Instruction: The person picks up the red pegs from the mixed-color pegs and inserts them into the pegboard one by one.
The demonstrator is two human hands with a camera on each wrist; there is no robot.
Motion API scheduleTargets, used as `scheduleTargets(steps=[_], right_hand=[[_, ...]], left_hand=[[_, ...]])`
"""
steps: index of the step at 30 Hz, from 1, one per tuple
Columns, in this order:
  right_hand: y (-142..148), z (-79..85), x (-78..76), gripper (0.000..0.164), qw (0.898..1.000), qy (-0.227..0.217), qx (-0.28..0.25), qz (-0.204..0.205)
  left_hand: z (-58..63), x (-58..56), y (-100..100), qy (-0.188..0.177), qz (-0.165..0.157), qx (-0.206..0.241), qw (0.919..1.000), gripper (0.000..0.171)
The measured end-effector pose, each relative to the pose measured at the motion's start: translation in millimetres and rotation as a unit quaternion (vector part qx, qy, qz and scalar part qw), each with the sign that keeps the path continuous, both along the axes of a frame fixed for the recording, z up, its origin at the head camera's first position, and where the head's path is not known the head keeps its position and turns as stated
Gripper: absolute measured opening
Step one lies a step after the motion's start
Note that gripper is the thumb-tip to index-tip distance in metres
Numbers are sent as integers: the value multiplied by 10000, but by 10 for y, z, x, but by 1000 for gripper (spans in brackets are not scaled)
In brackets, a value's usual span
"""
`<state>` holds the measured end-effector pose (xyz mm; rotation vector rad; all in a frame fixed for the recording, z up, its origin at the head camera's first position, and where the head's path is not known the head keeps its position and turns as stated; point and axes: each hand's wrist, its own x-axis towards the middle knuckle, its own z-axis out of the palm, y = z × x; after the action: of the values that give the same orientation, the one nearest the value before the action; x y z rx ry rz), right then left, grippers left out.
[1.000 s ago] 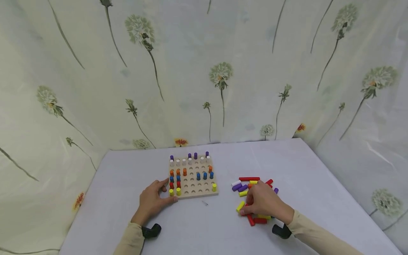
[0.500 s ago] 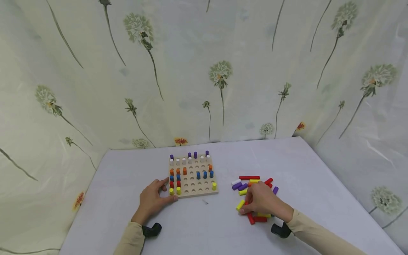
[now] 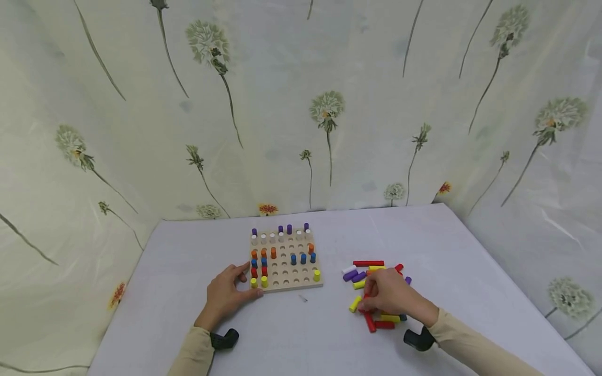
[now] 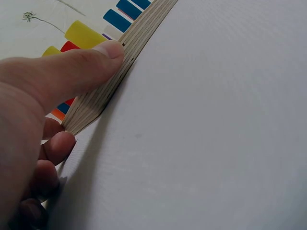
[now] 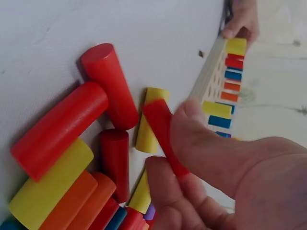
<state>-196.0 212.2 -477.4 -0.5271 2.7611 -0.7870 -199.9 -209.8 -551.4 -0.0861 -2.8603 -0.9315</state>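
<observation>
A wooden pegboard [image 3: 289, 279] with rows of coloured pegs lies on the table. My left hand [image 3: 227, 293] grips its near left corner, thumb on the front edge and fingers against the left side; in the left wrist view the thumb [image 4: 96, 62] rests by a yellow peg [image 4: 84, 34]. To the board's right, my right hand [image 3: 395, 292] is over a loose pile of pegs. Between thumb and fingers it pinches a red peg [image 5: 162, 132], plain in the right wrist view. Below lie a yellow peg [image 5: 152, 120] and several red pegs [image 5: 109, 86].
White, purple and other pegs lie beyond my right hand, with a long red peg [image 3: 368, 263] at the back. A small pale scrap [image 3: 303, 298] sits before the board. A flower-printed curtain [image 3: 282, 104] hangs behind and beside the white table [image 3: 188, 245].
My right hand has shifted slightly right, away from the yellow peg beside its thumb, with the red peg between its fingers. My left hand has stayed at the board's corner.
</observation>
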Motion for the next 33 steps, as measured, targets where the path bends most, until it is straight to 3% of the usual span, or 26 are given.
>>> scheduleTargets(steps=[10,19,33], right_hand=[[-81,61,-46,20,9983,203,-449,-315],[-263,82,-111,15,9954,460,-773,-342],[-665,-37,-269,13,9785,1779,-1011,-258]], left_hand=[[-16,-5,-17,28,-4,30,10000,86],[-34,-15,-15,47,-29,3,10000,87],[-46,-15,-25,-4,-18,8,10000,87]])
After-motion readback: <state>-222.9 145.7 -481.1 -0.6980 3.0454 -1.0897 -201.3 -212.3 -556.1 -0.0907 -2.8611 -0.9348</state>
